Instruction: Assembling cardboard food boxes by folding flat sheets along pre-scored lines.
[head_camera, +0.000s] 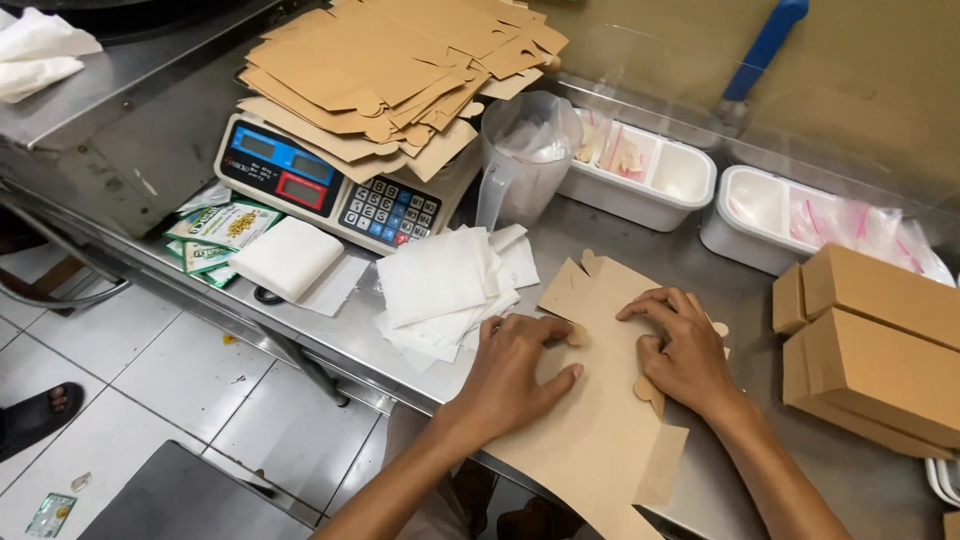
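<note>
A flat brown cardboard box blank (600, 420) lies on the steel counter (700, 260), hanging partly over the front edge. My left hand (515, 375) presses on its left side, fingers curled near a small tab. My right hand (680, 345) rests on the blank's right part, fingers bent over a fold line by another tab. Both hands hold the blank down flat.
A stack of flat brown blanks (400, 70) sits on a digital scale (330, 190). White paper sheets (450, 290) lie left of my hands. Folded brown boxes (880, 340) stand at the right. Behind are a plastic jug (525, 150) and two white tubs (640, 165), (770, 215).
</note>
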